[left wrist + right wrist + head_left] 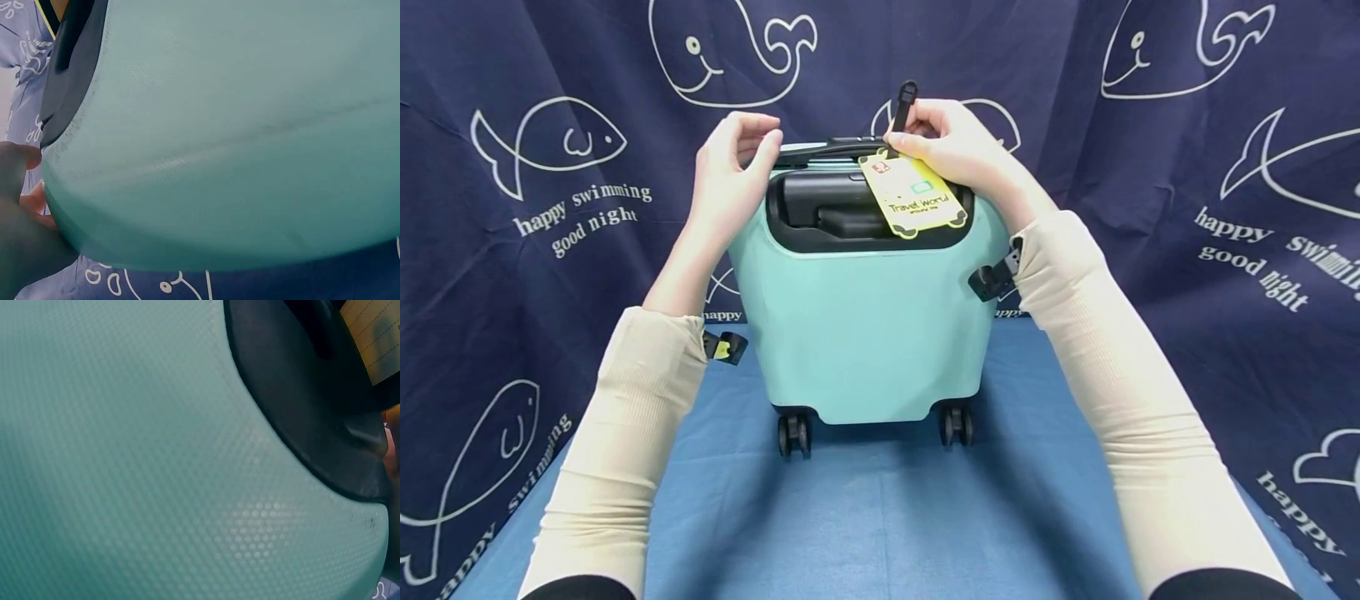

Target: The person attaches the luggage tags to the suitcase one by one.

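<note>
A mint-green suitcase (868,333) stands upright on its black wheels, facing me. Set into its top edge is a dark recess (805,239) with a black telescopic handle (820,196). My right hand (958,150) pinches the black strap (904,112) of a yellow luggage tag (917,196) between thumb and fingers; the strap's end sticks up above them. The tag hangs over the recess. At the top left corner, my left hand (726,171) has loosely bent fingers, with the thumb by the end of the black carry handle (808,155). In the left wrist view, fingertips (32,156) are at the suitcase's edge.
Blue cloth (880,517) covers the table under the suitcase. Dark blue fabric (580,50) with white fish and whale drawings hangs behind and at both sides. Small black wrist cameras (992,282) sit at both cuffs, close to the suitcase's sides.
</note>
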{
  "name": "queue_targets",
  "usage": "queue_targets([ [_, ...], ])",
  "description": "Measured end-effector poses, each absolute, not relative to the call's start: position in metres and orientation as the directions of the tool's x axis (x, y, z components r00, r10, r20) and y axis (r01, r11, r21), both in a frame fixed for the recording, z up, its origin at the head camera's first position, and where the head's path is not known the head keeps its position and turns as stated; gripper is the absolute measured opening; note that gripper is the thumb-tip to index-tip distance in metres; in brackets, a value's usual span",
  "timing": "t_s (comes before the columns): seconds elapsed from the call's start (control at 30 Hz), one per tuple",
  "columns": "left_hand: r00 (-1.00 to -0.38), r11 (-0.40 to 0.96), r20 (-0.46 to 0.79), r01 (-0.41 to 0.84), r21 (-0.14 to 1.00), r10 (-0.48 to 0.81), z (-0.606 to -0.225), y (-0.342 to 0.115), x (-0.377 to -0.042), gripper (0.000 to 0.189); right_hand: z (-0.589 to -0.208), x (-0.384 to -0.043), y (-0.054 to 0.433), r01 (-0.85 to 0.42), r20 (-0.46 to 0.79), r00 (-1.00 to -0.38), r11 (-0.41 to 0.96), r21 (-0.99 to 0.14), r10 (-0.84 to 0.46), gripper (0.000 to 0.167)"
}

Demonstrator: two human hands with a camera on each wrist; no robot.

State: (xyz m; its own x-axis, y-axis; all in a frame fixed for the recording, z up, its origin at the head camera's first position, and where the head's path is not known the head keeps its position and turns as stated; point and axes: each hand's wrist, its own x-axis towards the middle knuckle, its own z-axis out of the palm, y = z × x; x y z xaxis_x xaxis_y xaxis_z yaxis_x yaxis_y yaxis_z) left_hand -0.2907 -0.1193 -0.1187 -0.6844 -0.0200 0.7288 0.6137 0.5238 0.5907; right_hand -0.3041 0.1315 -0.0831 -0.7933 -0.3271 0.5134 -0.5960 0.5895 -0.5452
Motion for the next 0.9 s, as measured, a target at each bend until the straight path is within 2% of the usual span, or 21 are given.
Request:
queue_targets([
  [0.63,-0.685,0.62,0.727,0.592,0.515,0.05,-0.089,-0.085,-0.308,0.029,-0.083,-0.304,0.13,-0.609,0.524,-0.784,0.58,-0.542,-0.334,0.016],
  [0.9,-0.702,0.628,0.71,0.581,0.518,0.064,-0.081,-0.066,-0.316,0.028,-0.084,-0.304,0.132,-0.625,0.542,-0.768,0.579,-0.523,-0.34,0.017],
])
